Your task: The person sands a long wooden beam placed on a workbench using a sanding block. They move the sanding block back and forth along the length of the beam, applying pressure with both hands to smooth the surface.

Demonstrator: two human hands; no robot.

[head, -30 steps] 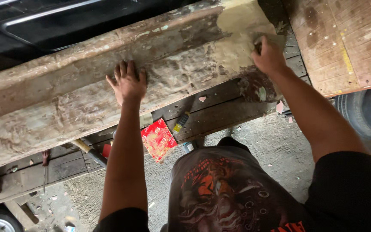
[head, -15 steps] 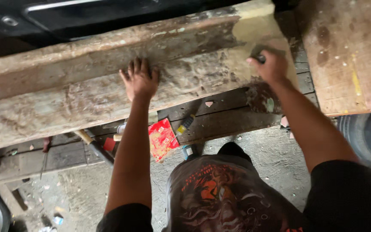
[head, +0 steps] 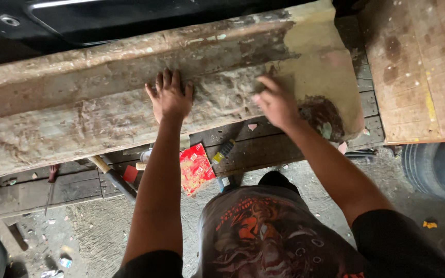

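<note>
Panel (head: pixel 104 108), long, rusty and crusted with old paint, lies slantwise across a low slatted wooden table (head: pixel 263 149); its right end is bare and yellowish with a dark patch. Left hand (head: pixel 170 98) lies flat on the panel's middle, its grip spread, fingers pointing away from the body. Right hand (head: pixel 275 103) rests on the panel just to the right, blurred, its grip curled and pressed together; whether it pinches anything I cannot tell. Below the panel, on the table, lie a red packet (head: pixel 195 167), a small bottle (head: pixel 223 151) and a hammer (head: pixel 112 175). A wooden board (head: pixel 418 67) sits at far right, a tyre (head: pixel 439 172) beneath it. A dark car body (head: pixel 104 20) runs along the top.
</note>
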